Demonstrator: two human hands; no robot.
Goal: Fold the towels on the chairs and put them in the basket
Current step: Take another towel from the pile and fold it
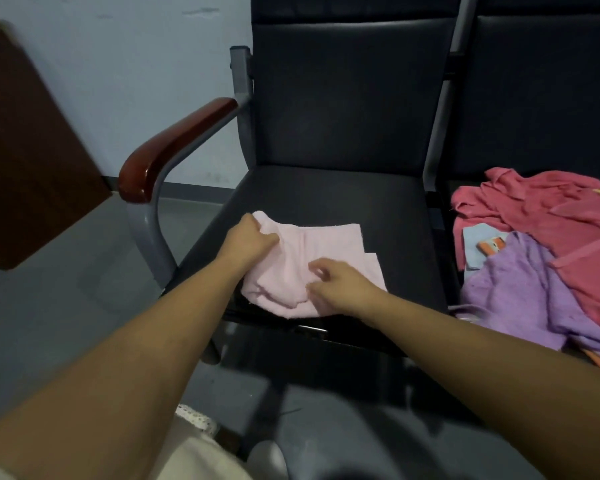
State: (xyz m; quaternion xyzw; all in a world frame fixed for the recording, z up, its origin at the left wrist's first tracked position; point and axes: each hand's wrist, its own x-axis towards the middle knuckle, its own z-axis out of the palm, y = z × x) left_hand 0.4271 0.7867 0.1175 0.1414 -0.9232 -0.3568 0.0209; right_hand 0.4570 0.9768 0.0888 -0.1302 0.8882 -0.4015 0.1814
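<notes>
Though rumpled, soft pink terry towel (326,244).

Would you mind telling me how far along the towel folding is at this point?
Done: nothing shows as finished; no basket is in view. In hand: the pale pink towel, partly folded on the chair seat, held by the left hand and right hand. Left: the red towel and purple towel lie crumpled on the next chair.
</notes>
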